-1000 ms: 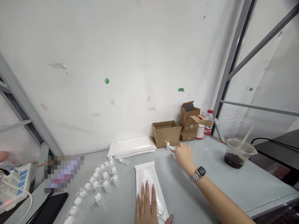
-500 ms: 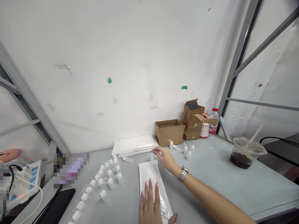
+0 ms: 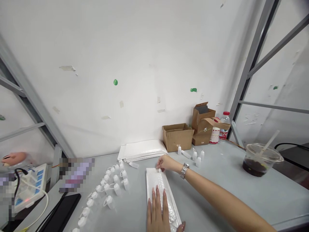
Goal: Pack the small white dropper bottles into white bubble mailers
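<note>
One white padded envelope (image 3: 155,181) lies under the flat left hand (image 3: 158,216), whose fingers are slightly spread, probably to steady it. Farther forward, the right hand (image 3: 166,163) has bent fingertips at the envelope's far end; whether they pinch something, one cannot tell.

Right side: a clear cup (image 3: 277,157) with a straw (image 3: 270,141) and a dark drink (image 3: 253,168) inside.
Back corner: a brown bag (image 3: 201,129), just beside it a dotted container (image 3: 214,137) and a bottle (image 3: 223,134) with red cap (image 3: 226,113).
Left side: a power strip (image 3: 38,183), near a black device (image 3: 63,211).
Wall (image 3: 149,42): green spots (image 3: 115,82), tape pieces (image 3: 67,68).
</note>
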`<state>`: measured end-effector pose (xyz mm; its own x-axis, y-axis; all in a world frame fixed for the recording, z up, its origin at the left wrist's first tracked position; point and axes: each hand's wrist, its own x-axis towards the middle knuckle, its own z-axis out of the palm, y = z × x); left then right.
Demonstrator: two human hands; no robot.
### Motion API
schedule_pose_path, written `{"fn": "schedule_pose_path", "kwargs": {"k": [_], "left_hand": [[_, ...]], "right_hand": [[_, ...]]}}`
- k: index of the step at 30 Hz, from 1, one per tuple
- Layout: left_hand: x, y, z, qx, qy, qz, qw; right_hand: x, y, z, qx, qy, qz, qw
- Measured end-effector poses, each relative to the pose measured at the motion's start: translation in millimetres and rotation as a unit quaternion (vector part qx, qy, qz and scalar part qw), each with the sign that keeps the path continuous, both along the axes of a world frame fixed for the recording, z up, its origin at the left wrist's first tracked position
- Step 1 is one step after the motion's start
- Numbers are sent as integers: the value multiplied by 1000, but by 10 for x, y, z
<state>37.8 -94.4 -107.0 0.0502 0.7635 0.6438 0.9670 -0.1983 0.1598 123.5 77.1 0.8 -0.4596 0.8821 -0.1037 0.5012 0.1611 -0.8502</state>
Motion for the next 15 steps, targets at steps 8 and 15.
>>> {"fn": "schedule_pose_path", "kwargs": {"k": [8,15], "left_hand": [[0,-8,20,-15,-7,2,1000],[18,-29,17,-38,-37,-9,999]], "right_hand": [[103,-209,38,43,-24,5,999],[153,-344,-155,67,-25,54,996]]}}
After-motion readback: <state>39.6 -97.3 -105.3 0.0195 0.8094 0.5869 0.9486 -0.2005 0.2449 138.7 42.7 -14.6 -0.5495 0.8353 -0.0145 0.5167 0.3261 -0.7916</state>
